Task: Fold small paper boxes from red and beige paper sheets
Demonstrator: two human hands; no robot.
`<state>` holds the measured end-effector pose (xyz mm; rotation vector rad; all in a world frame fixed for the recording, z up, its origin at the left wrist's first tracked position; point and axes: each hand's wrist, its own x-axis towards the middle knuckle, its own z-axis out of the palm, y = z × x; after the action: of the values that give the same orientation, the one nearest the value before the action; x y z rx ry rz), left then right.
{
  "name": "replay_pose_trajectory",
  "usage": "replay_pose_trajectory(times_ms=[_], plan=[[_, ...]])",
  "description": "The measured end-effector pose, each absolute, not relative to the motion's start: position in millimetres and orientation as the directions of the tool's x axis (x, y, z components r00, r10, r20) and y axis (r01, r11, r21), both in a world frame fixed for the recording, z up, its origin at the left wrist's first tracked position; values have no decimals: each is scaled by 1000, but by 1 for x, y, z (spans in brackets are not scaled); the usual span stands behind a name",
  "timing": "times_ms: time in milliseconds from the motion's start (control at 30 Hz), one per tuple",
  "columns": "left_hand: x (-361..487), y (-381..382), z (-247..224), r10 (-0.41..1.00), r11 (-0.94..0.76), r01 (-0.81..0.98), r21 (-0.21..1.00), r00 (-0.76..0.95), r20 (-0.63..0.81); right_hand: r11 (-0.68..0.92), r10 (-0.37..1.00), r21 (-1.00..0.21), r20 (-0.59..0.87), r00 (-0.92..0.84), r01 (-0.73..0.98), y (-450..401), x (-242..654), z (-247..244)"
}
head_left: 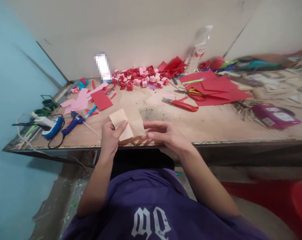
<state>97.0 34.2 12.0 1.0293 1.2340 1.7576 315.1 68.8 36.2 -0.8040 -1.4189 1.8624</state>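
Paper (131, 126), cream and creased, is held over the front edge of the table (218, 125); left hand (110, 138) clamps it between thumb and fingers; right hand (169, 136) is at its right corner, though whether gripping I cannot tell; glue gun (74, 122) lies towards the left front corner; cubes (138, 78), pink and red, heap along the back edge.

purple shirt (151, 190) | short sleeves (78, 226) | white blackletter-style print (138, 221) | black cloth (143, 163) at lap, perhaps trousers

Tabletop (138, 100) with small cubes (140, 79), red-handled knife (184, 106)
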Motion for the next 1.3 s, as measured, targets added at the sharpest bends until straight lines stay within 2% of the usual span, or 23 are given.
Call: replay_pose_trajectory(times_ms=[167,433,633,867,1167,1300], plan=[[98,32,15,899,-250,-73,965,-389,203,-143,803,-988,-86,-590,-51,69,311,34],[98,34,15,877,-286,-43,957,-413,244,-85,774,-996,-40,-632,-41,71,312,33],[98,34,15,894,-293,-8,956,-357,271,-45,788,-999,-25,-616,-16,71,311,34],[98,31,16,909,-279,18,960,-317,270,64,769,-997,73,-635,-37,70,307,37],[97,33,20,938,-253,-173,952,-286,197,-69,762,-997,-33,-647,-31,69,314,35],[97,33,21,938,-250,-164,954,-285,197,-55,779,-998,-42,-626,-1,69,312,36]])
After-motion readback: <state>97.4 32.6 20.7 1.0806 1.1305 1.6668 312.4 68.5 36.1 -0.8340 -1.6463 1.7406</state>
